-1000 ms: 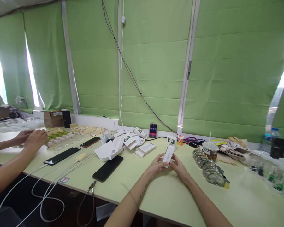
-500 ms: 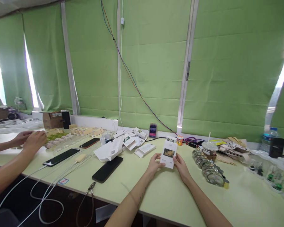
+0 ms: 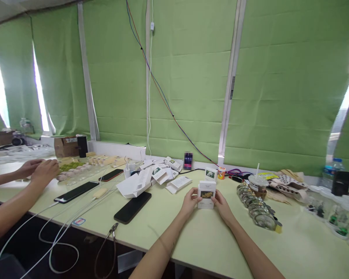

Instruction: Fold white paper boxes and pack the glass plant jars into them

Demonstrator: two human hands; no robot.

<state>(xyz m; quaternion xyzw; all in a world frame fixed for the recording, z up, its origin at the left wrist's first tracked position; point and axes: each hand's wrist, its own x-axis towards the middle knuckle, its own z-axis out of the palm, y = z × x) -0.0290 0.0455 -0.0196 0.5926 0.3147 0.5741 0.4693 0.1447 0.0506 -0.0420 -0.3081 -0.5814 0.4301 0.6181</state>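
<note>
A small white carton [image 3: 206,203] with a dark picture on its front stands between my two hands, its top edge tipped away from me. My left hand [image 3: 190,202] grips its left side, thumb on the front. On the opposite side my right hand [image 3: 221,202] holds it the same way, fingers partly behind. Just beyond stands another white carton [image 3: 211,174] with a picture. Left of my hands lie a flat white carton [image 3: 178,185] and a heap of unfolded white cartons [image 3: 139,182].
Black phone [image 3: 133,208] lies left of my forearm. Round clear tins [image 3: 257,207], a drink cup [image 3: 257,182] and clear jars [image 3: 334,209] stand to the right. A co-worker's hands [image 3: 45,172] are at far left by a tray of pale balls [image 3: 75,172]. White cables [image 3: 58,240] hang over the edge.
The carton in my hands has tilted back, so its front looks shorter and its top sits lower. The carton behind it now shows more. The view has shifted slightly.
</note>
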